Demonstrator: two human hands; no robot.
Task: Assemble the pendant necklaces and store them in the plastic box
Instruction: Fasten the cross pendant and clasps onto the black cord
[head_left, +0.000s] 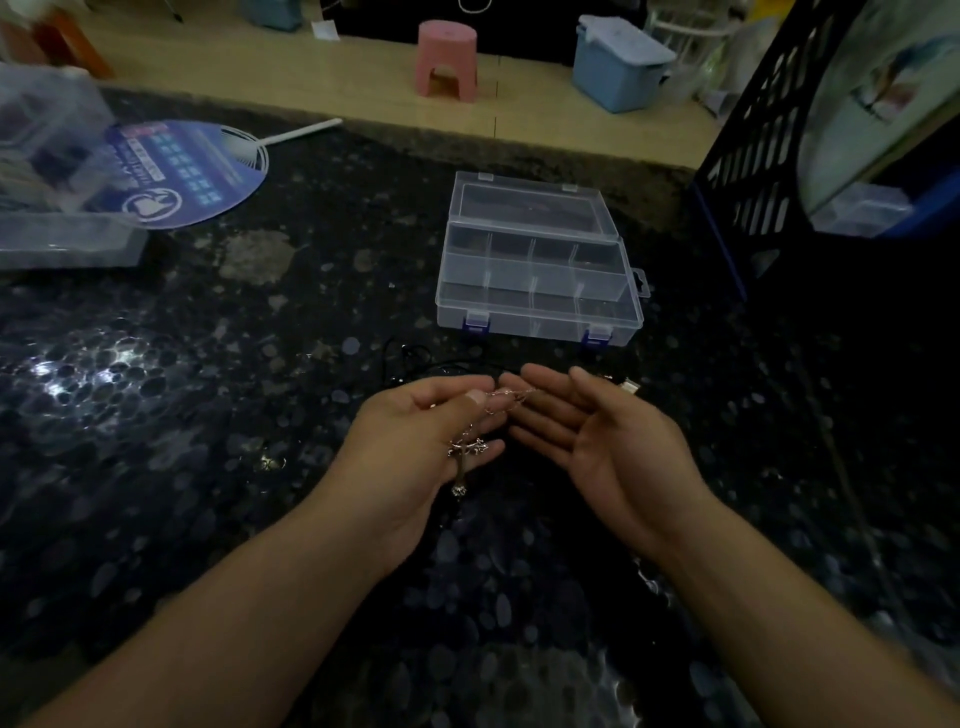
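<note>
A silver cross pendant (464, 457) hangs from a thin chain (511, 399) pinched between thumb and fingers of the left hand (426, 441), above the dark speckled surface (208, 395). The right hand (597, 441) lies palm up just beside it, fingers straight, the chain reaching its fingertips. Black cords (415, 364) lie beyond the hands, and farther back stands the clear plastic box (535, 270), lid open
</note>
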